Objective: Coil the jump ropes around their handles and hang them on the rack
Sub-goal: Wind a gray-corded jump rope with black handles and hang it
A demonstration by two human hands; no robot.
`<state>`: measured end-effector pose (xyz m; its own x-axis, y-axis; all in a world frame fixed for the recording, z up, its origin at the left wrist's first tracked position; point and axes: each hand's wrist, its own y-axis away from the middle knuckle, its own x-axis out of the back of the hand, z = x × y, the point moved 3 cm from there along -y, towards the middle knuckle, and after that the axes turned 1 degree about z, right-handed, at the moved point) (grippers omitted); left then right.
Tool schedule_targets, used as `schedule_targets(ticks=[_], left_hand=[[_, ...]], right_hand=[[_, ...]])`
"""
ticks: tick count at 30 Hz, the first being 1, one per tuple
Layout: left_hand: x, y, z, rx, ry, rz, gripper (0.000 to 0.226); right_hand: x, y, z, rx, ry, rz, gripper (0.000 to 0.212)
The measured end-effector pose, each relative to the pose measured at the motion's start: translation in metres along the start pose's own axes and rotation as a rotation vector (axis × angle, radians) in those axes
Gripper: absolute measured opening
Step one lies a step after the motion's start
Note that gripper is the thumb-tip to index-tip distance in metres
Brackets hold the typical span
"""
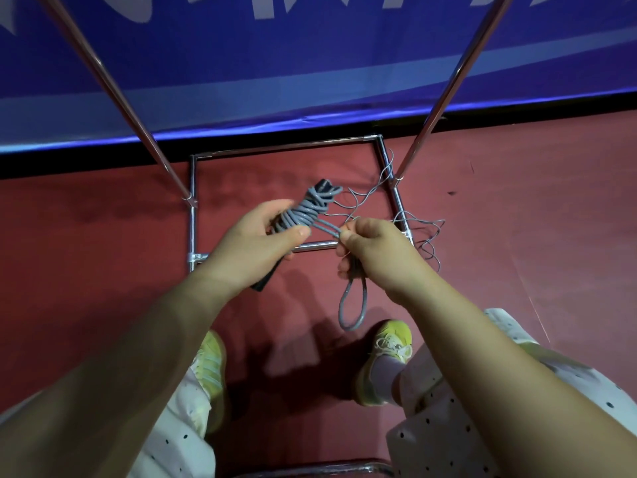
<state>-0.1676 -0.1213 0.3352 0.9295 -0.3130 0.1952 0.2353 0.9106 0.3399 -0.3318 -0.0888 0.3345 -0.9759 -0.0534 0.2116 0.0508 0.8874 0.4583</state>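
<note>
My left hand [263,236] grips a grey jump rope [305,211] coiled around its dark handles, whose ends stick out above and below my fist. My right hand [368,248] pinches the doubled free end of the same rope just right of the coil. A short loop [352,308] hangs below that hand. Both hands are held over the chrome rack [193,215], whose square base frame lies on the floor and whose two uprights rise past me on either side.
A thin grey cord [427,236] lies tangled on the red floor over the rack's right base bar. A blue banner [310,63] runs along the wall behind. My yellow shoes [389,357] stand near the base. A chrome bar [327,469] shows at the bottom edge.
</note>
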Motion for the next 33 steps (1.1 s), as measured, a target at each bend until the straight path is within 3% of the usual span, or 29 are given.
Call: schedule_targets(ticks=[3, 6, 11, 14, 17, 21, 30, 33], left_hand=[[0.002, 0.000, -0.003, -0.020, -0.165, -0.031, 0.076], [0.000, 0.001, -0.001, -0.080, -0.296, -0.084, 0.056], [-0.001, 0.001, -0.011, 0.007, -0.269, -0.214, 0.068], [-0.004, 0.003, -0.010, 0.004, -0.198, -0.253, 0.054], [-0.007, 0.005, -0.007, 0.052, -0.031, -0.266, 0.037], [-0.008, 0.008, 0.001, -0.002, -0.059, -0.314, 0.034], [0.001, 0.005, 0.005, -0.048, 0.006, -0.150, 0.029], [0.008, 0.002, 0.006, -0.020, 0.173, -0.064, 0.025]], right_hand=[[-0.001, 0.004, -0.004, -0.002, -0.026, -0.036, 0.034], [-0.004, 0.007, -0.004, 0.038, 0.066, -0.076, 0.033], [-0.006, 0.013, -0.006, 0.036, 0.175, -0.166, 0.029], [-0.008, 0.014, -0.005, 0.023, 0.214, -0.215, 0.027], [-0.008, 0.012, -0.001, -0.008, 0.195, -0.225, 0.027], [0.001, 0.010, -0.003, -0.076, 0.064, -0.223, 0.029], [0.006, 0.012, -0.011, -0.211, -0.284, -0.350, 0.019], [0.012, 0.008, -0.012, -0.179, -0.362, -0.319, 0.032]])
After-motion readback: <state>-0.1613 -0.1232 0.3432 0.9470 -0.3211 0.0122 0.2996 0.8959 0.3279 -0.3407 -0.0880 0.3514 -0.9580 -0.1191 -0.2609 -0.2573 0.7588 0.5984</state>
